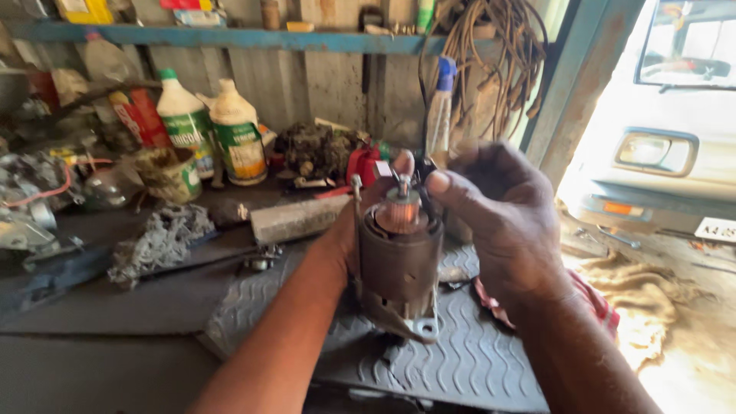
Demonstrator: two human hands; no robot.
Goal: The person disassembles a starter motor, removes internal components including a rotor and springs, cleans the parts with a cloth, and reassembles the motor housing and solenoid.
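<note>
- Left hand (360,230) is wrapping closed around the rusty brown cylindrical motor housing (399,264), holding it upright above the bench; fingers mostly hidden behind the body
- Grey metal mounting ear with a round hole (423,330) is sticking out at the housing's bottom end
- Right hand (502,222) is curling over the top of the housing, thumb and fingertips pinching at the copper-coloured commutator end (400,213) poking out of the opening; exactly what they are gripping I cannot tell
- Grey ribbed rubber mat (475,360) is lying on the workbench right under the housing
- Red cloth (594,303) is showing beside the right wrist
- Grey rectangular metal block (299,221) and crumpled grey rag (165,238) are sitting further back to the left
- Two white plastic bottles with green labels (215,134) are standing near the corrugated wall
- Coil of brown cable (502,61) is hanging by the doorframe
- White vehicle (667,115) is parked outside, farthest out
</note>
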